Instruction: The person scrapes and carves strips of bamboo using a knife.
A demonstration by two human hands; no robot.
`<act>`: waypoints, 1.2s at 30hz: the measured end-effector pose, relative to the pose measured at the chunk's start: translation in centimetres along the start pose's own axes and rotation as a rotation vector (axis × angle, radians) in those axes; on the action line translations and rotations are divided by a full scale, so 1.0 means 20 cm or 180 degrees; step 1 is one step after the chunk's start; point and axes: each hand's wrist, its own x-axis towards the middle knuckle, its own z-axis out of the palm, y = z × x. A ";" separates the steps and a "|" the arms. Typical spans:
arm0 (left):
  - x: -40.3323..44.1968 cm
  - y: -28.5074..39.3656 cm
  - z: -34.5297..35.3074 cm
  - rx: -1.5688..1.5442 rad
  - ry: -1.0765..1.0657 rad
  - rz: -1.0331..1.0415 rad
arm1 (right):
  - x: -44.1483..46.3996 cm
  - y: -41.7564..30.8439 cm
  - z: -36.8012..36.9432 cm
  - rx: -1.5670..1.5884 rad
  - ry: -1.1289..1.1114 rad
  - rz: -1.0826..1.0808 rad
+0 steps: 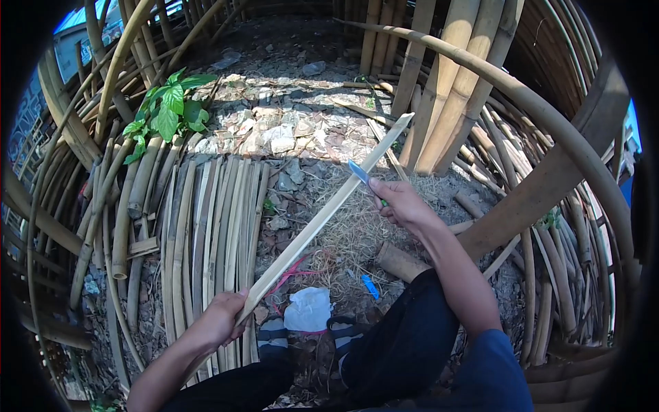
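Note:
My left hand (221, 316) is closed round the near end of a long, pale bamboo strip (312, 228). The strip slants up and away to the right, its far end in the air above the ground. In my right hand (401, 203) is a knife (359, 172), its handle mostly hidden by the fingers, with a bit of green showing. The knife's blade lies across the strip towards its far part, seemingly touching it. Thin shavings (343, 240) cover the ground beneath.
A row of split bamboo strips (213, 226) lies at the left. Thick bamboo poles (453, 89) stand at the right, and a curved pole (535, 103) arches over. A cut bamboo piece (400, 262), white plastic (307, 309) and a blue scrap (371, 286) lie near my feet.

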 end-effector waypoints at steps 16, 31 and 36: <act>-0.01 0.05 0.00 -0.0677 -0.0374 -0.0160 | -0.23 0.11 0.39 -0.0388 -0.1125 -0.0583; -0.01 -0.01 -0.01 -0.0235 -0.0037 -0.0155 | -0.27 0.12 0.45 -0.0354 -0.1266 -0.0289; -0.01 -0.02 0.00 0.0378 0.0539 0.0123 | -0.24 0.11 0.44 -0.0477 -0.1250 -0.0328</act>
